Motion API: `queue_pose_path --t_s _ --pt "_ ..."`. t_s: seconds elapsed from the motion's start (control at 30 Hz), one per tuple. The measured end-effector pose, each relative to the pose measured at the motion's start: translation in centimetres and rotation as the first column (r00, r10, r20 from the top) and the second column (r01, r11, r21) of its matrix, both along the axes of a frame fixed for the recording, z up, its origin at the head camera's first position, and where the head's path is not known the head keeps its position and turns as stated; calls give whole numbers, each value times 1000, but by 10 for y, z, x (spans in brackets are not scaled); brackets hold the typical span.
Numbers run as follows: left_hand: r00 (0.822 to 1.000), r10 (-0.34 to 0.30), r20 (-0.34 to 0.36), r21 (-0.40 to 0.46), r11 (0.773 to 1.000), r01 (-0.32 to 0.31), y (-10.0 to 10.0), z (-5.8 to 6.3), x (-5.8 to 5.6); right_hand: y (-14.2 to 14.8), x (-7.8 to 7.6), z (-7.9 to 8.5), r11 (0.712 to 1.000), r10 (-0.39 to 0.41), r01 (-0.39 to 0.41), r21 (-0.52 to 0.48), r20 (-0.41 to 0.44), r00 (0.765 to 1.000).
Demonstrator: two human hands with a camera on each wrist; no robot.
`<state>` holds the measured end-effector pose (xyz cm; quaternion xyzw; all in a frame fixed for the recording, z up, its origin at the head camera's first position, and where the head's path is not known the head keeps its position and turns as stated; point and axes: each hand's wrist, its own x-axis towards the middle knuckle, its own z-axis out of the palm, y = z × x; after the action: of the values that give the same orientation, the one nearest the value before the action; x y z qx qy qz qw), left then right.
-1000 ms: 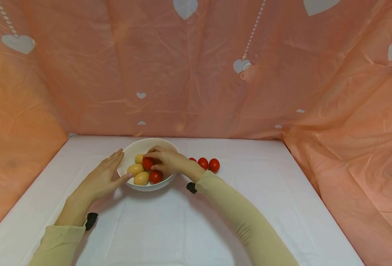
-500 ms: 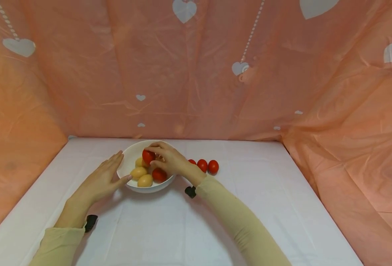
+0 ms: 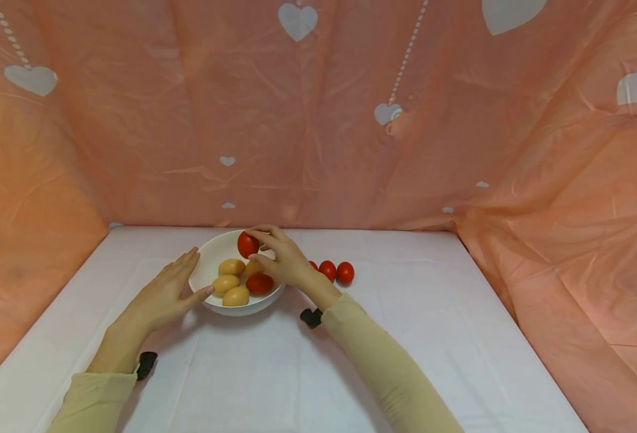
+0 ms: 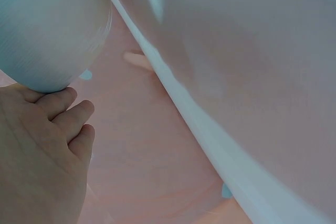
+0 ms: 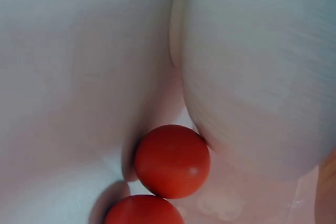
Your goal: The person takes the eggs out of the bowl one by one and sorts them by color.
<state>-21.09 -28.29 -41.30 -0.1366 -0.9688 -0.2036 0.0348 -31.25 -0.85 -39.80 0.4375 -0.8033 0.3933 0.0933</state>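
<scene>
In the head view my right hand (image 3: 283, 258) pinches a red tomato (image 3: 248, 245) between thumb and fingers, over the back part of a white bowl (image 3: 207, 264). Below it in the bowl lie another red tomato (image 3: 259, 284) and several yellow oval pieces that look like small potatoes (image 3: 235, 296); the right hand partly covers one. With fingers straight, my left hand (image 3: 161, 294) rests against the bowl's left side, its thumb at the near rim. The left wrist view shows the left fingers (image 4: 79, 116) touching the bowl's outer wall (image 4: 58, 35).
To the right of the bowl, loose tomatoes (image 3: 345, 273) sit in a row on the white-covered table (image 3: 243, 373), one partly behind the right wrist. The right wrist view shows a tomato (image 5: 172, 161) close beside the bowl (image 5: 257, 77). A pink heart-print sheet (image 3: 307, 138) hangs behind.
My right hand has raised the tomato from among the yellow pieces and moved it toward the back of the bowl. The pieces below have shifted. The left hand stays in place.
</scene>
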Motion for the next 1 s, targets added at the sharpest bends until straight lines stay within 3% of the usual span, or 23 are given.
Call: queue_pose_path --t_s 0.2,0.47,1.0 --pt "1000 -17 -20 1 1000 17 1 0 0 8 7 3 996 -35 33 -88 -14 999" --pt "1000 -16 -20 -5 1000 16 2 1 0 24 12 2 975 -28 10 -220 -81 996" --pt "999 -22 -37 9 1000 22 1 -1 2 66 13 -7 947 -78 31 -321 -136 988"
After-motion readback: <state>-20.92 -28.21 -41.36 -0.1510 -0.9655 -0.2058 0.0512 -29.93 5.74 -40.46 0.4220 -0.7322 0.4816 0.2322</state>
